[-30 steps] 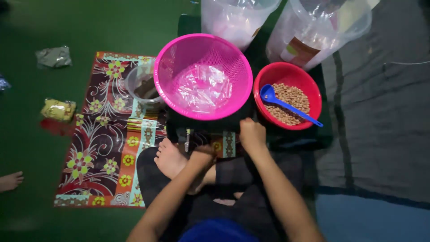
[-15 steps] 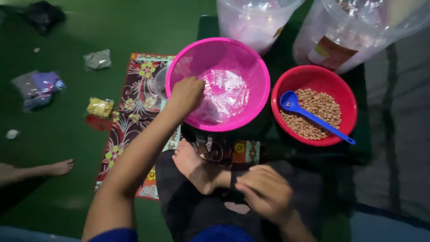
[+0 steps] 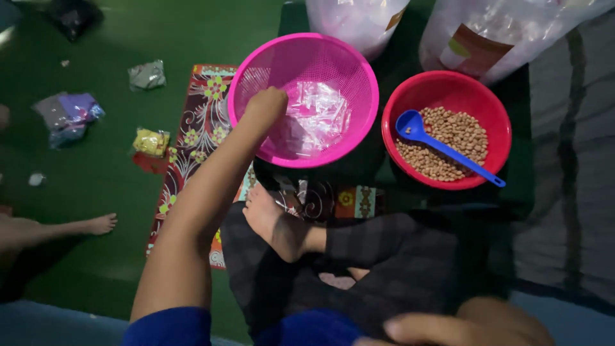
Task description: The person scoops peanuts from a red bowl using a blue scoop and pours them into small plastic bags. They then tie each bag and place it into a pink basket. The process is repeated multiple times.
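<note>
My left hand (image 3: pixel 266 106) reaches down into a pink mesh basket (image 3: pixel 256 70), its fingers curled against the inner left wall. It touches the edge of a heap of clear plastic bags (image 3: pixel 314 118) in the basket; a grip on one is not visible. My right hand (image 3: pixel 448 328) lies low on my lap at the bottom edge, only partly in view, with nothing seen in it. A red bowl (image 3: pixel 493 115) of brown peanuts (image 3: pixel 451 131) stands right of the basket, with a blue scoop (image 3: pixel 442 146) lying in it.
I sit cross-legged, my bare foot (image 3: pixel 275 221) on a patterned mat (image 3: pixel 202 138). Two large clear sacks (image 3: pixel 487 32) stand behind the bowls. Small packets (image 3: pixel 150 141) and wrappers (image 3: pixel 67 115) lie on the green floor at left. Another person's foot (image 3: pixel 96 224) shows at the left edge.
My left arm rose from my lap and reached into the pink basket, then pushed a little deeper. My right hand dropped back toward my lap. The view moved closer.
</note>
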